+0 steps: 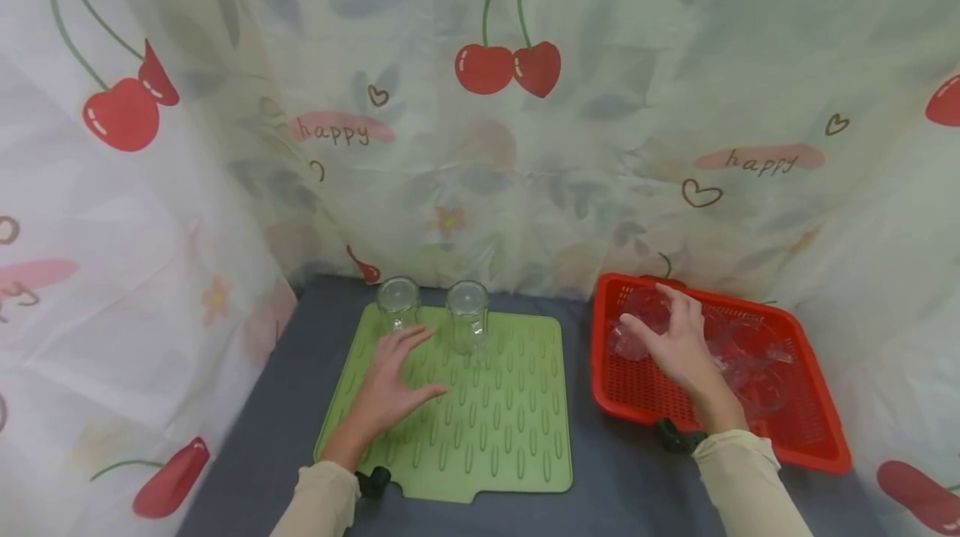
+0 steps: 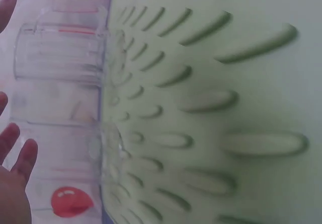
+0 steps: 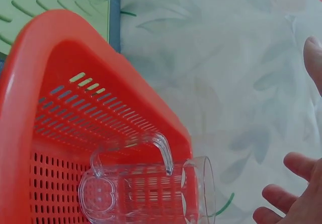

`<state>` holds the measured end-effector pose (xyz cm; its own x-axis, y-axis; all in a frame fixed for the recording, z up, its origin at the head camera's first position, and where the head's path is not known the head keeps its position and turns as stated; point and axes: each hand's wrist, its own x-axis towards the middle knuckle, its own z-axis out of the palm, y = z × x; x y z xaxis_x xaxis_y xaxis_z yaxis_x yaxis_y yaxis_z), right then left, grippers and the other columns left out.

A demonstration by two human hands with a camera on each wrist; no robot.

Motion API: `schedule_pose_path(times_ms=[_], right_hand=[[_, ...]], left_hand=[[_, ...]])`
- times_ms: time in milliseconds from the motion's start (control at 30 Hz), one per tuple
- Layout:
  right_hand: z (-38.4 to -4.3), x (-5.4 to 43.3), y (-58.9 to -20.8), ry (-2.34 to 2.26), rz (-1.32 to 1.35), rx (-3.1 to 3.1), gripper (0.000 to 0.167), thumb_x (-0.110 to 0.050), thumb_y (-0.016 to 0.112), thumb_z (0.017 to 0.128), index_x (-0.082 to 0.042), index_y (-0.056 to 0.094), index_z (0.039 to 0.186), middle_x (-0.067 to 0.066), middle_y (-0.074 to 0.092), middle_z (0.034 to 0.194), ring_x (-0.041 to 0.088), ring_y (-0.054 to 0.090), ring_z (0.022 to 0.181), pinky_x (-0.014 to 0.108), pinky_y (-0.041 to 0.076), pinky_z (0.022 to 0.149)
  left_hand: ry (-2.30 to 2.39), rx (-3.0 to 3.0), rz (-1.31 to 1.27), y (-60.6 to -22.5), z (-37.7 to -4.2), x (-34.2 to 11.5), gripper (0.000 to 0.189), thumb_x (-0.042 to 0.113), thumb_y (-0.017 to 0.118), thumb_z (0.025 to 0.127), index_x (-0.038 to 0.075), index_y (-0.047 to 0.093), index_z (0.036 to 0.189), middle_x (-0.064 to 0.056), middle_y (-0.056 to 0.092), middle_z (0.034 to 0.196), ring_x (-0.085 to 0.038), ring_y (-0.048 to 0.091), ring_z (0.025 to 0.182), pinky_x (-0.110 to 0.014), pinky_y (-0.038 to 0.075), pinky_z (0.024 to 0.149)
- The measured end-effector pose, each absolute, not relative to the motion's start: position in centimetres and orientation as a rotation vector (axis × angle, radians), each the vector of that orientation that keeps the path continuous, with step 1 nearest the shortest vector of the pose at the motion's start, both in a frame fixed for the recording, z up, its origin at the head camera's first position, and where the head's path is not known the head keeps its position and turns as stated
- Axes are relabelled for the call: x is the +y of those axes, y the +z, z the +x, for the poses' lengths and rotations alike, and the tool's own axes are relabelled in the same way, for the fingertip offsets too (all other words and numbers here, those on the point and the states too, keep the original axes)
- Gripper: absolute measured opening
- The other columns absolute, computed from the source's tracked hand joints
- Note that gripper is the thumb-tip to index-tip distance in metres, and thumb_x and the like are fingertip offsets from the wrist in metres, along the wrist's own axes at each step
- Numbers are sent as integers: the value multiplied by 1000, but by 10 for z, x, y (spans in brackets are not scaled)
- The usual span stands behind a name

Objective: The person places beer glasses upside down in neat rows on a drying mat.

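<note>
- Sitting in the red basket (image 1: 598, 345): clear glass mug (image 3: 151, 194), near its mat-side wall; upright or tilted, can't tell. Other glassware (image 1: 753, 341) farther right inside.
- Likely rigid, slick, breakable, moderate weight; handle (image 3: 163, 151) or body suits gripping.
- Right hand (image 1: 678, 341): over basket, fingers spread, nothing held.
- Left hand (image 1: 390, 383): left of basket, wide open, nothing held, near two standing mugs (image 1: 467, 316).
- Ridged green mat (image 1: 517, 445): left of basket.
- Gray table (image 1: 600, 474) under basket; cherry-print curtain (image 1: 525, 187) behind.
</note>
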<state>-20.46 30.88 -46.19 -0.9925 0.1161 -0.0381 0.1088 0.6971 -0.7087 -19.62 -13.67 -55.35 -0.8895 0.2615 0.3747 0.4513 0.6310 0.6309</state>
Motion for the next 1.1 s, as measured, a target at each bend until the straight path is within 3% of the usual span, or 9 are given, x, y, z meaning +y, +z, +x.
schedule_pose_path(times_ms=[533, 767, 967, 1100], right_hand=[[-214, 311, -463, 1135, -154, -2921, 105, -70, 62, 89, -16, 11, 163, 23, 12, 164, 48, 18, 147, 78, 32, 109], [-219, 310, -468, 1126, -134, -2933, 106, -70, 64, 88, -14, 13, 163, 25, 12, 163, 50, 17, 146, 77, 33, 109], [-226, 311, -474, 1096, -100, -2951, 106, -68, 65, 89, -12, 13, 162, 26, 12, 161, 50, 16, 145, 76, 33, 109], [-231, 312, -477, 1082, -111, -2965, 107, -68, 65, 88, -12, 12, 162, 26, 12, 162, 50, 15, 145, 76, 34, 109]], left_hand=[[-1129, -2699, -372, -581, -189, -178, 64, 33, 93, 74, 16, 64, 129, -6, 60, 135, -33, 50, 131, -60, 42, 109], [-1065, -2817, -286, -603, -187, -193, 73, 37, 91, 76, 16, 60, 138, -11, 54, 147, -37, 45, 137, -64, 41, 109], [-1064, -2872, -230, -617, -186, -202, 81, 46, 89, 75, 18, 56, 144, -14, 45, 157, -42, 31, 148, -73, 25, 114], [-1048, -2912, -218, -623, -187, -208, 87, 52, 88, 75, 20, 53, 148, -14, 41, 161, -46, 26, 150, -76, 21, 114]])
